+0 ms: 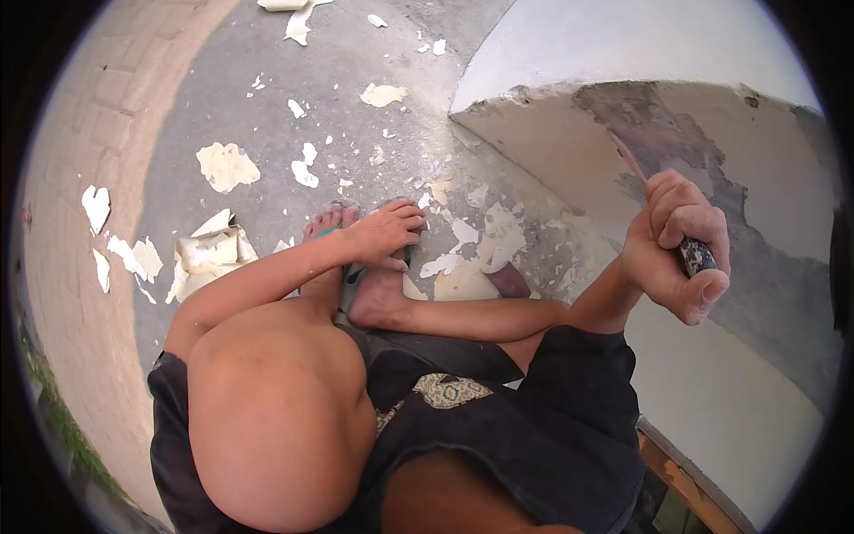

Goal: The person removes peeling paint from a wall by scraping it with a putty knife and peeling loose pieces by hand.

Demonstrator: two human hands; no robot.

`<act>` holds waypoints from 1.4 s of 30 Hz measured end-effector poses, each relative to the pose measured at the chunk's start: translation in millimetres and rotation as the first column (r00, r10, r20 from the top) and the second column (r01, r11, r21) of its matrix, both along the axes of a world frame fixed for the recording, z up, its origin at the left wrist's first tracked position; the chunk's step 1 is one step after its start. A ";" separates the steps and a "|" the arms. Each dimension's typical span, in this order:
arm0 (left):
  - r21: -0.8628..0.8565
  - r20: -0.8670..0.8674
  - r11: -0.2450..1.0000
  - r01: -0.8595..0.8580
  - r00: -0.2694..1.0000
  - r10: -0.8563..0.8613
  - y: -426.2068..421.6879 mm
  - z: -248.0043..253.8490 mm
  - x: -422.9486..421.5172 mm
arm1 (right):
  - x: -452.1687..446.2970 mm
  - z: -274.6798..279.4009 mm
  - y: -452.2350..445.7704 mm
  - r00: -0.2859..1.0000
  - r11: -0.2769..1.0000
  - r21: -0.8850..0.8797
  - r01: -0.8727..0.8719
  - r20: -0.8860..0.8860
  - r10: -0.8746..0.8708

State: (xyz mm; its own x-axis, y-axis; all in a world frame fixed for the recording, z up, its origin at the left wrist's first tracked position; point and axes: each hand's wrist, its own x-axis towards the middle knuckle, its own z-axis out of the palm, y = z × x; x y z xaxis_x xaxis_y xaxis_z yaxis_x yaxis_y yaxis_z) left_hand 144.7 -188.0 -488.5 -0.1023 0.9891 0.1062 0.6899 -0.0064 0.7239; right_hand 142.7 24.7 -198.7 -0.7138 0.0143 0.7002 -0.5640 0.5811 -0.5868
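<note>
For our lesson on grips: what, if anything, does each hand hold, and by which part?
The right hand grips a bladed tool by its handle; the left hand holds nothing visible.

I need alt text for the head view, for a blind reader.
A person's right hand holds a dark-handled tool beside a patchy wall; the left hand is by the feet. Pale flakes litter the grey floor.

A loose, plain black shirt [569, 418] has wide short sleeves [605, 356] that leave both forearms [285, 264] bare. Near the middle of the shirt shows a patch of cream cloth [452, 390] with a darker scrolled pattern; a smaller bit peeks out beside the shirt's folds. Beyond the shirt, a teal sandal strap [328, 232] crosses one foot [324, 283].
</note>
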 end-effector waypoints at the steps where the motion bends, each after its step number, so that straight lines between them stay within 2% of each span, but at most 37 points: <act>1: 0.009 -0.005 1.000 0.003 1.000 -0.003 0.0 -2.7 0.7 | 0.9 0.0 0.5 1.000 1.000 -0.016 -0.006 -0.002 0.006; 6: -0.002 -0.018 1.000 -0.001 1.000 0.001 -1.9 -2.3 2.7 | 2.9 -0.9 3.8 0.994 0.994 -0.015 -0.108 0.009 0.108; 11: 0.010 -0.007 1.000 0.000 1.000 0.000 -0.2 -4.9 0.6 | 0.5 5.1 4.2 0.992 0.992 -0.010 -0.124 0.011 0.124; 17: -0.009 -0.028 1.000 -0.001 1.000 0.001 -1.7 1.8 0.2 | 0.2 14.9 9.1 0.974 0.969 -0.105 -0.225 0.003 0.227; 20: 0.033 -0.002 0.999 -0.003 1.000 0.003 -0.5 -1.5 -0.8 | -20.8 -17.6 -1.0 0.970 0.975 0.018 0.224 0.098 -0.224; 21: 0.048 -0.011 0.999 -0.005 1.000 0.005 -0.4 -2.1 -2.4 | -16.4 -18.1 -2.8 0.978 0.981 0.053 0.188 0.076 -0.192; 23: 0.062 -0.015 0.998 -0.012 1.000 0.013 -4.8 -4.6 1.8 | -11.3 -9.5 -1.8 1.000 1.000 -0.006 -0.018 0.022 0.018; 25: 0.036 -0.011 0.999 -0.013 1.000 0.014 -4.3 -5.0 5.6 | 2.6 3.5 0.3 0.991 0.991 -0.040 -0.129 0.028 0.130; 29: 0.018 -0.010 1.000 -0.015 1.000 0.015 -0.4 -4.5 1.0 | -4.2 0.6 10.6 0.995 0.995 -0.022 -0.095 0.026 0.095; 32: 0.003 -0.035 1.000 -0.004 0.999 0.004 -0.9 -3.3 -0.1 | 0.9 2.4 5.0 0.991 0.990 -0.048 -0.133 0.010 0.133; 35: 0.000 -0.027 1.000 -0.013 1.000 0.013 -2.1 -2.4 1.2 | 1.0 2.0 2.0 0.998 0.996 -0.066 -0.062 0.011 0.063; 38: 0.019 -0.027 1.000 -0.012 1.000 0.013 -0.2 -5.2 1.2 | -0.3 4.8 -2.0 0.998 1.000 -0.007 0.029 0.054 -0.029; 39: 0.019 -0.030 1.000 -0.010 0.999 0.011 -0.1 -5.7 1.3 | 1.6 5.6 3.2 0.995 0.994 -0.046 -0.103 0.010 0.104; 42: 0.008 -0.032 1.000 -0.010 0.999 0.010 -2.9 -0.3 0.9 | -1.1 -0.5 2.9 0.996 0.996 -0.030 -0.088 -0.001 0.088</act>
